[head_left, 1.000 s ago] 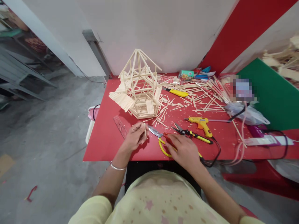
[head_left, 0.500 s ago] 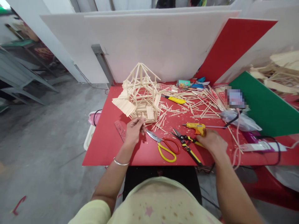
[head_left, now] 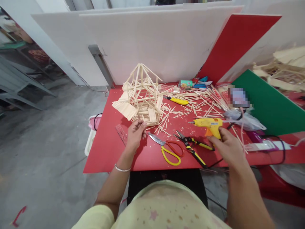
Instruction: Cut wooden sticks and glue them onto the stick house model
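A model house of thin wooden sticks (head_left: 141, 95) stands on the red table (head_left: 107, 149) near its far left. My left hand (head_left: 135, 133) is closed in a pinch on a short wooden stick just in front of the model's base. My right hand (head_left: 226, 144) grips the handle of the yellow glue gun (head_left: 208, 124) and holds it upright a little above the table, nozzle pointing left.
Red-and-yellow scissors (head_left: 168, 149) and yellow-handled snips (head_left: 193, 146) lie between my hands. A ruler (head_left: 121, 133) lies by my left hand. Loose sticks (head_left: 202, 103), a yellow knife (head_left: 177, 100), a plastic bag (head_left: 245, 119), cables and a power strip (head_left: 269, 146) crowd the right. White and red boards stand behind.
My right hand left the scissors, went right and took up the glue gun, which now stands lifted. My left hand has stayed by the model with its stick.
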`<state>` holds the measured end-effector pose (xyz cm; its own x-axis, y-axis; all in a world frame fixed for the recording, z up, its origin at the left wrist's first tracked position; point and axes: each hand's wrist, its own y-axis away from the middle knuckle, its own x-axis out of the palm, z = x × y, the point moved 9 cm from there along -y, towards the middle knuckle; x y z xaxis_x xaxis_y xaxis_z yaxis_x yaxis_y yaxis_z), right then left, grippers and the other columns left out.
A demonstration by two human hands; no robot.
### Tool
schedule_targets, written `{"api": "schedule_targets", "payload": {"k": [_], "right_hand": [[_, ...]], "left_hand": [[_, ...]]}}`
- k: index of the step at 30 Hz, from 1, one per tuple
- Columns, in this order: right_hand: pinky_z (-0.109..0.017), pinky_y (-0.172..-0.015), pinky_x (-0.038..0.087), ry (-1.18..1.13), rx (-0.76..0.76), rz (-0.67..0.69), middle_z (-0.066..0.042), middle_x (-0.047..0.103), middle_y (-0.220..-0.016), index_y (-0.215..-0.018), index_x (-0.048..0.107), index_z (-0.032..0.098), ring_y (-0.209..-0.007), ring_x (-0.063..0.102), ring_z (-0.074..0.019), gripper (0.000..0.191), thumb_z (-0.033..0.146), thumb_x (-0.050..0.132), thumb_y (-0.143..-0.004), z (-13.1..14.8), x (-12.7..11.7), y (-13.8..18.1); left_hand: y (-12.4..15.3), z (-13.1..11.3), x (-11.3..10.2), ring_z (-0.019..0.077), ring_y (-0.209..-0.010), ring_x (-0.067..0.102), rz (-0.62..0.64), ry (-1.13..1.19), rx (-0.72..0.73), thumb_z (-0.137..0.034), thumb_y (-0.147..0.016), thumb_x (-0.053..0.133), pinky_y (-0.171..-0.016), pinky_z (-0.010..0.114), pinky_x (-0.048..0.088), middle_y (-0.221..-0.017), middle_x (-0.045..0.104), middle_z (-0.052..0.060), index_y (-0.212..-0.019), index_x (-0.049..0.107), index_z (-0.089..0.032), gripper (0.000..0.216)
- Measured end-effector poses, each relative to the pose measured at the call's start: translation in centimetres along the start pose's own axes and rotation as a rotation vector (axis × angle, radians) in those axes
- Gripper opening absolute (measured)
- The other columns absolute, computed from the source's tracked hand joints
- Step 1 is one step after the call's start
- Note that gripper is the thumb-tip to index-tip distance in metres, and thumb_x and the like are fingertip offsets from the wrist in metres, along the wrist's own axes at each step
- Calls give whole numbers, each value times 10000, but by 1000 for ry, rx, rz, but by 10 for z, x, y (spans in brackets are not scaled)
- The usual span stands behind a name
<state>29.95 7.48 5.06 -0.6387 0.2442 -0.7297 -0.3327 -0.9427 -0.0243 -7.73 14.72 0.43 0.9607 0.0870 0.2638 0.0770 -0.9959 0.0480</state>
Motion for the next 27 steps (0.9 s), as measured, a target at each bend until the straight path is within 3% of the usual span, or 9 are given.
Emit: {"api": "schedule_targets", "payload": {"k": [2,5,8,11,16,21,27], "right_hand": [[-263,-507,341,-137,-74,39,54,475,-600,-764,474,248,-523,439,-128,164,377,576,-767,38,0,9],[-265,-540,374,-210,-244,53,42,503,-688,-816,484,241,-583,470,-131,246,451,606,-777,95,1,14],[-278,-553,342,-40,-342,-96,35,514,-664,-807,482,240,-574,458,-137,402,594,664,-746,139,1,15],[-282,-561,274,194,-399,-293,1,563,-689,-873,554,221,-601,485,-158,424,622,649,-775,170,6,16],[-301,-579,204,521,-605,-462,-79,670,-874,-1093,618,164,-691,553,-192,390,498,546,-904,203,32,22],[-315,-584,187,683,-717,-434,-97,684,-995,-1265,582,157,-725,568,-191,421,409,521,-933,217,52,19],[-321,-590,214,714,-766,-412,-81,671,-1013,-1303,572,176,-740,557,-180,416,360,525,-933,230,60,15]], "left_hand": [[-3,3,0,51,-393,477,6,18,2,-444,-783,791,-380,165,348,-537,542,-70,-836,631,-173,320],[-8,6,0,68,-443,538,13,44,12,-442,-788,785,-379,166,351,-578,579,-43,-803,651,-169,305],[-9,6,4,80,-447,567,39,61,19,-446,-795,777,-366,181,363,-661,650,-10,-826,671,-167,300],[-9,2,8,74,-433,562,51,64,19,-428,-790,784,-369,184,373,-684,675,7,-824,690,-152,293],[-9,3,9,82,-423,562,0,123,-26,-389,-720,837,-361,177,371,-631,672,0,-828,698,-143,303],[-12,6,9,79,-421,560,-2,147,-25,-385,-721,832,-352,172,355,-632,674,1,-840,697,-138,306],[-15,8,8,74,-415,552,-11,157,-29,-410,-719,826,-354,170,360,-621,668,-2,-839,701,-143,319]]}}
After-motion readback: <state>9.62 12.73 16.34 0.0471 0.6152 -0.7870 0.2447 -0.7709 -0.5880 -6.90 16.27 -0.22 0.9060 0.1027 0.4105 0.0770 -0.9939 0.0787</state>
